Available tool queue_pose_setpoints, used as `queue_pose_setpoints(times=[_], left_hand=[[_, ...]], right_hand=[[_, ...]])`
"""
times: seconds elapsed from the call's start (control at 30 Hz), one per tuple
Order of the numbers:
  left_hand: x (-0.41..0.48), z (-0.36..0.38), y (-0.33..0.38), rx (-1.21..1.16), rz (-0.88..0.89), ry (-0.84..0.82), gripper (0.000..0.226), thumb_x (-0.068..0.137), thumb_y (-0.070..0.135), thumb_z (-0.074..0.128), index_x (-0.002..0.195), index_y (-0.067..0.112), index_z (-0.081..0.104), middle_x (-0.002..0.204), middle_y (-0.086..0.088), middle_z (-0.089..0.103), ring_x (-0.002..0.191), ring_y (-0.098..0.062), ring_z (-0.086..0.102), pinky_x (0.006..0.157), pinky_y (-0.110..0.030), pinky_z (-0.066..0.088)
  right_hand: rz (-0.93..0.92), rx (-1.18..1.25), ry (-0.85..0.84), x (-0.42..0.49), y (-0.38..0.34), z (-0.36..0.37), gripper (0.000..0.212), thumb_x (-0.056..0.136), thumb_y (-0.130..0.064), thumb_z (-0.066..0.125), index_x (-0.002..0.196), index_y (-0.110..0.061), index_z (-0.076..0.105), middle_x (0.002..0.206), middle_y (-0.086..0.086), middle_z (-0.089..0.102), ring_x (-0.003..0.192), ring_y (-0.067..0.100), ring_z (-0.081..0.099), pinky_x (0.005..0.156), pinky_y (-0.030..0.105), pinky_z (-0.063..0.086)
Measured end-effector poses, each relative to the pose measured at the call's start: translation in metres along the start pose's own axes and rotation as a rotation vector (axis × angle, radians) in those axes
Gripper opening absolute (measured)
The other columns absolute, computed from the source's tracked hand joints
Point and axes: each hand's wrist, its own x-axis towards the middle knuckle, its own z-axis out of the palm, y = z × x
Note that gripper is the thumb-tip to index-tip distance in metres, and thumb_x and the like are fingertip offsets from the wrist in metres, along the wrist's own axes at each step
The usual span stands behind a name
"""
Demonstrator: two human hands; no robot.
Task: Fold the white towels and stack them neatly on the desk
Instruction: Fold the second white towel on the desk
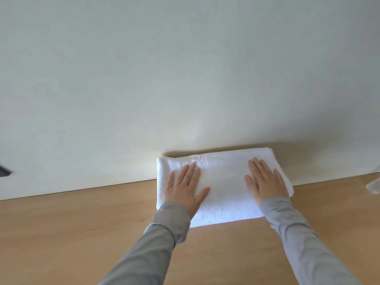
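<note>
Towel (224,188) under both hands' flat fingers (190,171)

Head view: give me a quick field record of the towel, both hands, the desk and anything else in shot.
towel: white towel, folded into a rectangle, layered edges at its right end; one towel or a stack, cannot tell
position: on the desk, at its far edge by the wall
left hand: left hand flat, fingers straight, on the towel's left part
right hand: right hand flat on its right part
other: clear object at right edge, dark object at left edge, both cut off
</note>
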Motion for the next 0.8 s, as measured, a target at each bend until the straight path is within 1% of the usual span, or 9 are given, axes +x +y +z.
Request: queue_pose_setpoints(times=[0.07,0.13,0.2,0.27,0.37,0.53,0.67,0.8], left_hand=[[0.001,-0.006,-0.002,-0.016,0.022,-0.023,0.066,0.093,0.060,0.010,0.149,0.030,-0.007,0.154,0.017,-0.020,0.141,-0.004,-0.019,0.116,-0.036,-0.012],[-0.002,-0.014,-0.007,-0.033,0.047,-0.042,0.062,0.096,0.055,0.016,0.150,0.027,0.003,0.157,0.013,-0.012,0.143,-0.006,-0.013,0.117,-0.035,-0.008],[-0.007,-0.026,-0.016,-0.015,0.045,-0.001,0.057,0.098,0.049,0.020,0.149,0.025,0.012,0.159,0.008,-0.001,0.145,-0.009,-0.004,0.118,-0.034,-0.002],[-0.015,-0.041,-0.031,-0.002,-0.018,0.058,0.055,0.099,0.048,0.021,0.148,0.024,0.016,0.158,0.005,0.005,0.145,-0.012,0.003,0.119,-0.034,0.003],[-0.030,-0.065,-0.061,-0.018,-0.126,0.093,0.054,0.099,0.047,0.021,0.148,0.024,0.018,0.158,0.005,0.008,0.145,-0.012,0.006,0.118,-0.034,0.006],[-0.070,-0.108,-0.119,0.012,-0.253,0.156,0.052,0.099,0.045,0.025,0.146,0.024,0.023,0.156,0.005,0.017,0.143,-0.013,0.015,0.117,-0.032,0.010],[-0.124,-0.140,-0.177,0.037,-0.370,0.190,0.051,0.099,0.044,0.025,0.145,0.024,0.025,0.155,0.005,0.020,0.142,-0.012,0.017,0.116,-0.033,0.011],[-0.200,-0.172,-0.248,0.065,-0.519,0.232,0.051,0.099,0.045,0.025,0.146,0.023,0.025,0.154,0.004,0.022,0.141,-0.014,0.018,0.116,-0.033,0.012]], right_hand=[[0.013,0.016,-0.034,0.004,-0.001,-0.005,0.055,0.097,-0.047,0.008,0.148,-0.030,-0.002,0.155,-0.017,-0.010,0.141,0.000,-0.010,0.117,0.032,-0.001],[0.028,0.014,-0.068,0.006,-0.003,-0.013,0.054,0.098,-0.043,0.012,0.149,-0.027,0.003,0.157,-0.013,-0.005,0.144,0.005,-0.005,0.118,0.034,0.002],[0.041,0.047,-0.050,0.008,-0.014,-0.026,0.052,0.100,-0.036,0.019,0.149,-0.019,0.013,0.158,-0.004,0.008,0.145,0.013,0.006,0.118,0.035,0.008],[0.044,0.131,0.015,0.007,-0.033,-0.043,0.049,0.100,-0.029,0.026,0.146,-0.013,0.023,0.155,0.005,0.022,0.142,0.020,0.019,0.117,0.035,0.013],[-0.032,0.193,0.059,0.005,-0.075,-0.066,0.048,0.099,-0.026,0.032,0.144,-0.008,0.028,0.151,0.010,0.030,0.138,0.024,0.027,0.114,0.033,0.017],[-0.196,0.294,0.108,-0.002,-0.171,-0.099,0.047,0.098,-0.028,0.038,0.142,-0.011,0.034,0.146,0.008,0.037,0.135,0.023,0.032,0.108,0.031,0.023],[-0.381,0.241,0.128,-0.016,-0.266,-0.120,0.048,0.099,-0.031,0.036,0.142,-0.011,0.032,0.146,0.007,0.038,0.133,0.022,0.034,0.106,0.031,0.025],[-0.553,0.228,0.146,-0.047,-0.369,-0.135,0.048,0.099,-0.033,0.034,0.142,-0.012,0.031,0.144,0.006,0.040,0.131,0.022,0.036,0.105,0.030,0.025]])
